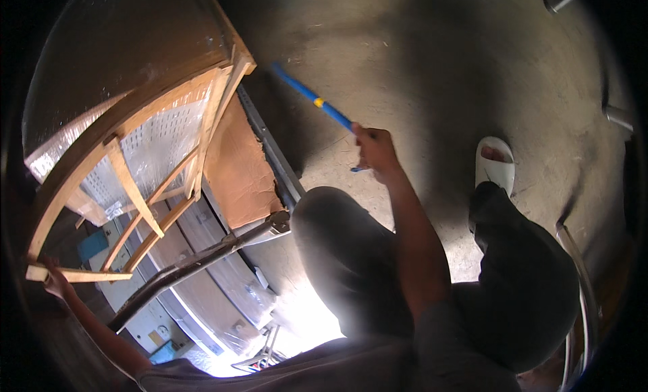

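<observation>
The right hand (pixel 375 149) holds a blue yellow-banded stick (pixel 312 96) in closed grip; the left hand (pixel 55 281) clasps a light wooden slatted frame (pixel 128 183).

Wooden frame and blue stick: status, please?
Left hand grips wooden frame at its lower corner. Right hand holds blue stick over concrete floor. Nothing between them.

The floor (pixel 432 61) is bare grey concrete, rough and stained, with a broad soft shadow lying across its middle (the rim of the view falls off into black). A strong patch of light burns out the lower centre, while the upper left stays dim. Short metal tube ends (pixel 617 115) show at the right edge, and a curved chrome rail (pixel 586 284) runs down the lower right; flat pale panels (pixel 223 270) lie lower left.
</observation>
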Available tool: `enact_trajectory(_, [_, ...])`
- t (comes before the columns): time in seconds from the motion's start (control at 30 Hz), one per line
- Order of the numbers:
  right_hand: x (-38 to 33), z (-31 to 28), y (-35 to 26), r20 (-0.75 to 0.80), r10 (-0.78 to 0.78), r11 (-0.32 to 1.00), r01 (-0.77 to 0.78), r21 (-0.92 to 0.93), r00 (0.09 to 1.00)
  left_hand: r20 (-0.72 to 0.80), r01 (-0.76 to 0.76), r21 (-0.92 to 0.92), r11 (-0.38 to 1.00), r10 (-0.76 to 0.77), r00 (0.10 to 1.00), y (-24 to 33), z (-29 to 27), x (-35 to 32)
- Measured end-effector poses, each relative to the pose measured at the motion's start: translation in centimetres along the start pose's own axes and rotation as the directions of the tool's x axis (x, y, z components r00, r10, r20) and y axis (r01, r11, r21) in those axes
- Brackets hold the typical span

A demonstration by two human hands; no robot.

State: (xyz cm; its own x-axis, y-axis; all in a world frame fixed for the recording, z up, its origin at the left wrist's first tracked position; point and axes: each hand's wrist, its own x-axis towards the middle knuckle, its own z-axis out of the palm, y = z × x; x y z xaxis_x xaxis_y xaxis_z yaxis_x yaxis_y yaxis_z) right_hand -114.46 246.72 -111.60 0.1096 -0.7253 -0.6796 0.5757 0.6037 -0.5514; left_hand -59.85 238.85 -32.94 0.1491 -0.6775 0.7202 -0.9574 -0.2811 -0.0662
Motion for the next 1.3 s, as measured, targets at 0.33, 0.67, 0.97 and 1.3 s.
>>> enact_trajectory(0.33, [3.6,-4.5,3.2,-0.032,-0.414,0.906,0.415,0.078,0.910,0.153,-0.105,-0.085,0.991,0.118,0.981,4.7,-0.5,-4.3])
enact_trajectory(0.67, [6.5,-4.3,5.2,-0.219,-0.588,0.658,0.303,-0.690,0.779,0.443,-0.095,-0.362,0.927,0.261,0.858,4.9,-6.7,-19.9])
enact_trajectory(0.97, [5.1,-5.3,-2.4,-0.122,-0.523,0.109,-0.076,-0.991,0.844,0.475,-0.244,-0.482,0.842,0.485,0.735,13.3,-7.3,-27.3])
enact_trajectory(1.3, [-18.1,9.3,-32.7,0.212,-0.623,0.243,0.444,-0.863,0.753,0.619,-0.189,-0.383,0.904,0.403,0.674,19.5,-6.9,-21.8])
